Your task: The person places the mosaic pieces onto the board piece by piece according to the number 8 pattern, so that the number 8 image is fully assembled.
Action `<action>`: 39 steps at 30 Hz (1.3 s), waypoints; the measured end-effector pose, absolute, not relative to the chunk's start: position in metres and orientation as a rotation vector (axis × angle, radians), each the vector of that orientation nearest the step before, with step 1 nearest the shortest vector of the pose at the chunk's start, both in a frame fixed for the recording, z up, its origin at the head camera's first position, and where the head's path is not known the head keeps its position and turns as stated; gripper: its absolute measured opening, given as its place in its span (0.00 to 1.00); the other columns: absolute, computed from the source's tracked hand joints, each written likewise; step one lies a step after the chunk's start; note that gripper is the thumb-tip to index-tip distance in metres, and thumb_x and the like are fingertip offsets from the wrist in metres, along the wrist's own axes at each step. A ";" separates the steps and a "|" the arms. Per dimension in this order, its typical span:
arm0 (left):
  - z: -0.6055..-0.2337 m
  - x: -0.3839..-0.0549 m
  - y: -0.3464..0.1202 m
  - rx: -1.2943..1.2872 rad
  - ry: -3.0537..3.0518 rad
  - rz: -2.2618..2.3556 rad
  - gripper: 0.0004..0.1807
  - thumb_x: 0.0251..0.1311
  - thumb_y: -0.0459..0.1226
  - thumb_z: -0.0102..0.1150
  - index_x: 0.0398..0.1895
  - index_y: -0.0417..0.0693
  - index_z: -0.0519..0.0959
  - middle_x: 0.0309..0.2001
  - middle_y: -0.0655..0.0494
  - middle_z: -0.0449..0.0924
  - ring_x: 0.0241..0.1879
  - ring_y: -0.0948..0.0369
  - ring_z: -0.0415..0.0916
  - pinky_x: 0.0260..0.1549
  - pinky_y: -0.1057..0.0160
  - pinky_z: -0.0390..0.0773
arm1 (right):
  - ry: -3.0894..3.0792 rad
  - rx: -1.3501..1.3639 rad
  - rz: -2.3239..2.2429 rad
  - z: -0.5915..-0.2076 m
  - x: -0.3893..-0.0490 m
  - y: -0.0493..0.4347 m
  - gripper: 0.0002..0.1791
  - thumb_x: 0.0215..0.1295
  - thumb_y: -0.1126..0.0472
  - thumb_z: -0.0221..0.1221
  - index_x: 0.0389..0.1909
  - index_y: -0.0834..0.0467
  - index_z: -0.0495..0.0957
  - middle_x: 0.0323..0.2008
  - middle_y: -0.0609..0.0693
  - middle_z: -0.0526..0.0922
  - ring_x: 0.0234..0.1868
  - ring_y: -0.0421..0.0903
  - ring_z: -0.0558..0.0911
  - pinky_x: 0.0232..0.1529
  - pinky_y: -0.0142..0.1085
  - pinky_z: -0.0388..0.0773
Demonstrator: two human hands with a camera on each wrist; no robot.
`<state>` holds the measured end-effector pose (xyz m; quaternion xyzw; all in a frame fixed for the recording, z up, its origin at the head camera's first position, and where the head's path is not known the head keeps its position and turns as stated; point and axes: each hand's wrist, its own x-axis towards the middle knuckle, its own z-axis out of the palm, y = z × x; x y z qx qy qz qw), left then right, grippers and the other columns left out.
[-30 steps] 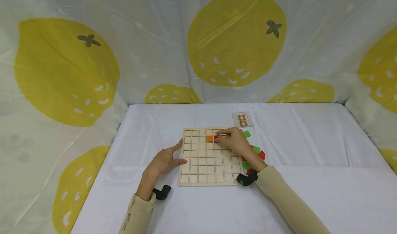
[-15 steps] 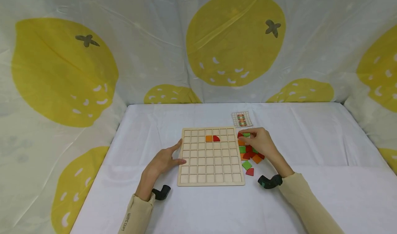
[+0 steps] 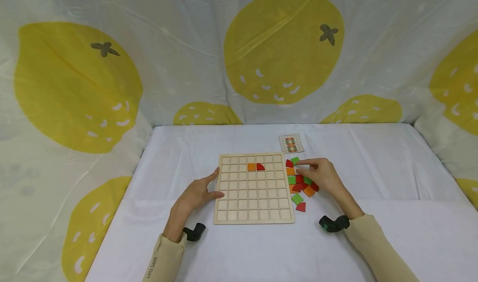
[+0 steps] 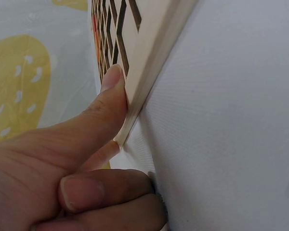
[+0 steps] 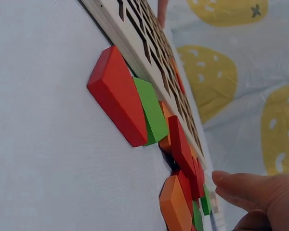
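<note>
A square wooden grid board lies on the white table. My left hand rests at its left edge, thumb on the rim and index finger straight along the side; the left wrist view shows the thumb pressing there and other fingers curled below. On the board sit an orange square tile and a red quarter-circle tile. My right hand is over the loose tiles right of the board, index fingertip at a green square tile, thumb held apart below.
Loose red, orange and green tiles crowd the board's right side, among them a green square and a red quarter circle nearest me. A pattern card lies behind the board. Lemon-print cloth hangs at the back.
My right hand has left the red quarter circle on the board and moved right to the loose tiles. The green square tile by its fingertip has turned slightly. My left hand stays put.
</note>
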<state>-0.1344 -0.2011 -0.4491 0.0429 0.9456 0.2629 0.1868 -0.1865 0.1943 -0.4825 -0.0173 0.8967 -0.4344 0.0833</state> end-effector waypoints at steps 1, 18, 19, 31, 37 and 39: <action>-0.449 -0.134 -0.201 0.119 2.662 0.739 0.48 0.66 0.49 0.68 0.84 0.54 0.53 0.74 0.34 0.67 0.68 0.41 0.72 0.62 0.40 0.73 | 2.677 -0.051 -1.299 -0.482 -0.187 0.194 0.18 0.65 0.54 0.71 0.53 0.55 0.88 0.14 0.45 0.60 0.17 0.44 0.62 0.19 0.31 0.55; -0.449 -0.135 -0.200 0.103 2.668 0.725 0.48 0.65 0.50 0.68 0.84 0.55 0.53 0.73 0.33 0.69 0.68 0.41 0.73 0.61 0.41 0.74 | 2.754 -0.123 -1.298 -0.486 -0.203 0.175 0.19 0.64 0.54 0.73 0.52 0.60 0.88 0.13 0.44 0.62 0.16 0.44 0.63 0.18 0.31 0.54; -0.449 -0.135 -0.200 0.103 2.669 0.724 0.48 0.65 0.50 0.68 0.84 0.55 0.53 0.73 0.33 0.69 0.68 0.41 0.73 0.61 0.41 0.74 | 2.757 -0.127 -1.294 -0.485 -0.203 0.175 0.19 0.64 0.54 0.72 0.51 0.59 0.89 0.13 0.44 0.62 0.16 0.44 0.63 0.18 0.31 0.54; -0.448 -0.135 -0.199 0.091 2.666 0.729 0.48 0.66 0.50 0.68 0.84 0.56 0.54 0.71 0.32 0.71 0.62 0.46 0.77 0.58 0.43 0.75 | 2.696 -0.153 -1.186 -0.481 -0.215 0.184 0.15 0.66 0.55 0.71 0.51 0.55 0.90 0.16 0.46 0.66 0.19 0.45 0.67 0.20 0.30 0.58; -0.448 -0.135 -0.200 0.079 2.663 0.733 0.48 0.65 0.50 0.68 0.83 0.56 0.54 0.70 0.32 0.73 0.59 0.47 0.78 0.57 0.43 0.76 | 2.708 -0.147 -1.206 -0.481 -0.216 0.187 0.15 0.65 0.55 0.72 0.51 0.54 0.90 0.15 0.45 0.64 0.18 0.44 0.65 0.20 0.31 0.56; -0.449 -0.135 -0.200 0.083 2.665 0.725 0.48 0.65 0.50 0.68 0.83 0.56 0.54 0.67 0.31 0.75 0.56 0.48 0.79 0.55 0.44 0.77 | 2.728 -0.142 -1.189 -0.482 -0.215 0.184 0.17 0.63 0.53 0.73 0.50 0.55 0.90 0.14 0.44 0.63 0.18 0.44 0.66 0.20 0.31 0.56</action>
